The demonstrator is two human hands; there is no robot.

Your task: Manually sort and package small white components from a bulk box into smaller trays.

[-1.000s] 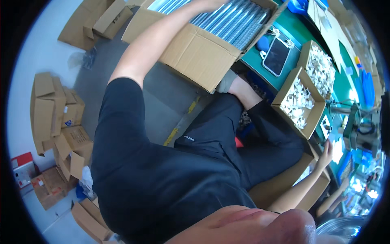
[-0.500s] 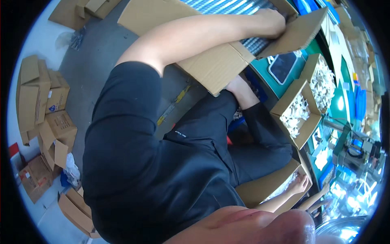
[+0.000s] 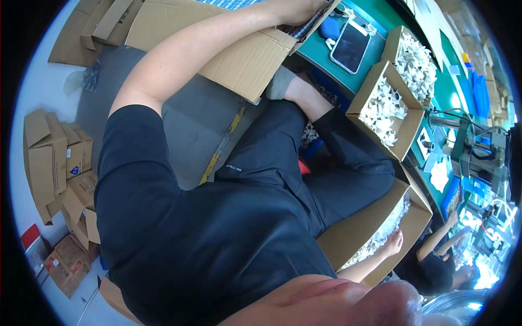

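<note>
Reaching blind: your left hand [image 3: 296, 10] grasps the silvery bundle [image 3: 310, 24] inside the big carton [image 3: 239, 60]; right hand [image 3: 392, 243] grip unclear. Bundle could snag the flap and spill.

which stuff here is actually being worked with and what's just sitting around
In use:
- left hand in the big cardboard box of grey strips
- right hand in the carton of clear bagged parts

Lying about:
- dark phone
- two boxes of white parts
- stacked cartons on the floor
</note>
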